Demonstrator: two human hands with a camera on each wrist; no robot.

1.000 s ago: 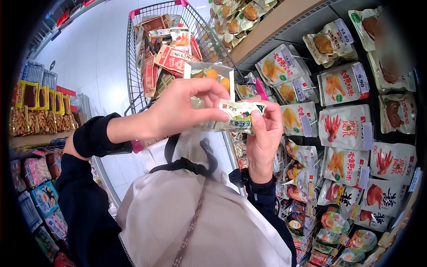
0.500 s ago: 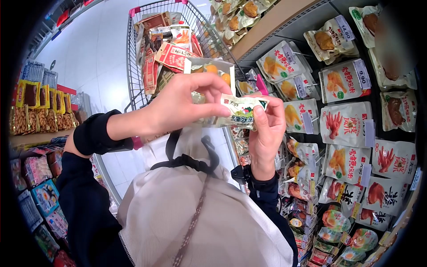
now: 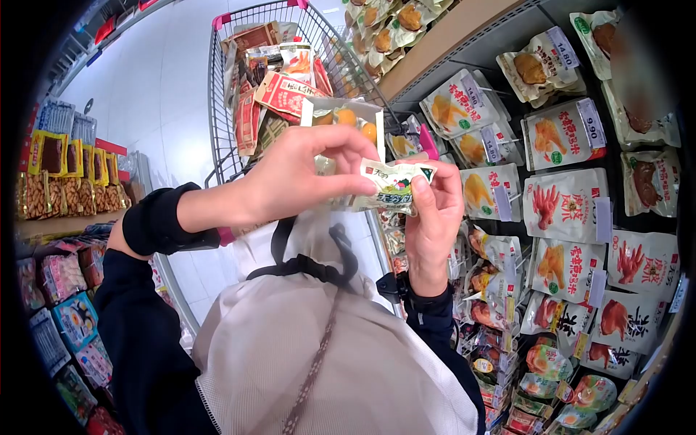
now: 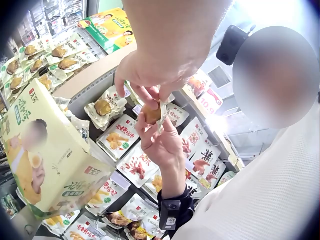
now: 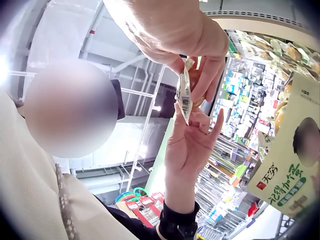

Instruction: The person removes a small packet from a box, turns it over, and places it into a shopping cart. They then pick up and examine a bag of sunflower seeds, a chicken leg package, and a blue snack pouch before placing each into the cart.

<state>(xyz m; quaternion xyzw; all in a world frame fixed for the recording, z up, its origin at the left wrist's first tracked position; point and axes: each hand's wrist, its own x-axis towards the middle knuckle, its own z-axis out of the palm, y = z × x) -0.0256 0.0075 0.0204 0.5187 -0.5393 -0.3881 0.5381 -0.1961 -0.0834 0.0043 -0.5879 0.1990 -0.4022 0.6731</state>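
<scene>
Both hands hold a small cream snack packet (image 3: 395, 183) with green print, up in front of the body. My left hand (image 3: 312, 167) pinches its left end between thumb and fingers. At the other end my right hand (image 3: 436, 210) grips it, thumb on the printed front. In the left wrist view a brown, rounded food shows through the packet's other face (image 4: 151, 115). From the right wrist the packet (image 5: 185, 97) is seen nearly edge-on, with a barcode. Just behind the left hand stands an open cream box (image 3: 377, 134) with orange-brown, rounded pieces in it.
A shopping cart (image 3: 216, 94) full of snack packs stands ahead. Hanging pouches (image 3: 562, 206) with price tags line the rack on the right. To the left, more packaged snacks (image 3: 69, 275) fill a shelf, with pale floor (image 3: 138, 94) between. A beige bag (image 3: 319, 348) hangs at the chest.
Hands and packet shift only slightly. The packet's printed face tilts a little, and both hands keep their hold on it throughout.
</scene>
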